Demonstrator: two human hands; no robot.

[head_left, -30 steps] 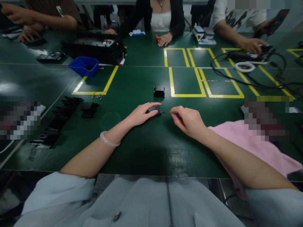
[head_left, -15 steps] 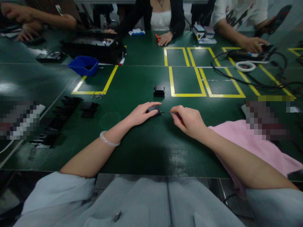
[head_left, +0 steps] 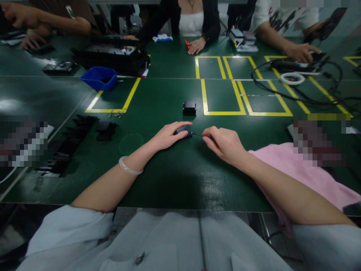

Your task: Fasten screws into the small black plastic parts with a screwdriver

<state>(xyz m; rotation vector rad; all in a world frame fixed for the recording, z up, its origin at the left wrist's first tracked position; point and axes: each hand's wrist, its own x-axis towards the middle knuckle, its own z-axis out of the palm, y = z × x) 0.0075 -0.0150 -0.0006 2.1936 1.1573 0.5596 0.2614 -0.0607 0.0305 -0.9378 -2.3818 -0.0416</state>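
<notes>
On the green table [head_left: 169, 180], my left hand [head_left: 167, 136] lies over a small black part [head_left: 184, 131] and holds it down with curled fingers. My right hand [head_left: 225, 145] pinches a thin screwdriver [head_left: 200, 135] whose tip meets the right side of that part. A second small black part [head_left: 189, 108] sits alone a little farther away, beside a yellow taped rectangle [head_left: 222, 113].
Black parts lie in rows at the left [head_left: 76, 135], with small screws [head_left: 116, 114] near a yellow line. A blue bin [head_left: 99, 78] and black trays [head_left: 113, 56] stand behind. Cables [head_left: 296, 94] and a tape roll [head_left: 292, 79] lie at right. A pink cloth [head_left: 296, 169] lies by my right arm. Other people's hands work along the far edge.
Almost nothing has changed: my right hand has shifted very slightly on the screwdriver, and my left hand stays on the black part.
</notes>
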